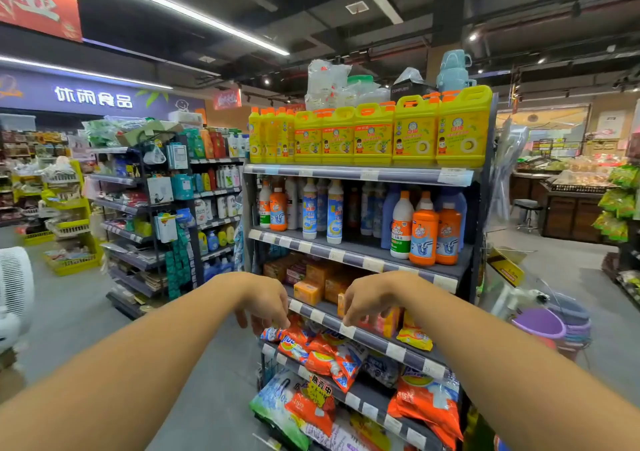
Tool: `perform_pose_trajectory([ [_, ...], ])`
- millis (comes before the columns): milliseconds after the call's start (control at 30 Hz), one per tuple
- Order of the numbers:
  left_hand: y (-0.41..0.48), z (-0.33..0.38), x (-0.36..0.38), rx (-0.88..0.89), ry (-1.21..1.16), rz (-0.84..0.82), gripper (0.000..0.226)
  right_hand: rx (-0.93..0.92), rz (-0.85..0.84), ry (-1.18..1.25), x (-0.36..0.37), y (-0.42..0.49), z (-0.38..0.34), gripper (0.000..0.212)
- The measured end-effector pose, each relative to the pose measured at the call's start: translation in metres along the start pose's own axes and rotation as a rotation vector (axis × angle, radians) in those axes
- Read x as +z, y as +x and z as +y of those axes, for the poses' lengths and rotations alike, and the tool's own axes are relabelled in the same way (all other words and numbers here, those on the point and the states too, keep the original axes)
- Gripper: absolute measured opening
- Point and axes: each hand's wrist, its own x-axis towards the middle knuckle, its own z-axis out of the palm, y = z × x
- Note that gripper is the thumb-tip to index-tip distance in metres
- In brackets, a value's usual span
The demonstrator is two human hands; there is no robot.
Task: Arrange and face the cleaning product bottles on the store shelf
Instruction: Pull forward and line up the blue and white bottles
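A dark end-cap shelf (360, 256) faces me. Yellow jugs (414, 132) line its top tier. On the second tier stand orange drain-cleaner bottles (424, 234), blue-and-white bottles (310, 210) and a white bottle with a green label (401, 225), with a gap in the middle. Both my arms reach forward below that tier. My left hand (265, 300) hangs with fingers curled down, holding nothing, over orange detergent bags (323, 350). My right hand (367, 298) hangs the same way, empty, at the edge of the soap-bar tier.
Orange soap boxes (311, 289) fill the third tier and larger detergent bags (424, 404) the bottom. A white fan (14, 284) stands at the left, a purple bucket (540, 324) to the right of the shelf, and another product aisle (156, 215) behind on the left.
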Motion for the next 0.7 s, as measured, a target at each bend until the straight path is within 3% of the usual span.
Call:
perform_pose_trajectory([
  [533, 0.08, -0.098, -0.063, 0.193, 0.026, 0.044, 0.014, 0.05, 0.018, -0.021, -0.033, 0.117, -0.053, 0.039],
  [700, 0.105, -0.123, -0.07, 0.218, 0.02, 0.022, 0.023, 0.048, 0.02, 0.004, -0.027, 0.147, -0.069, 0.04],
])
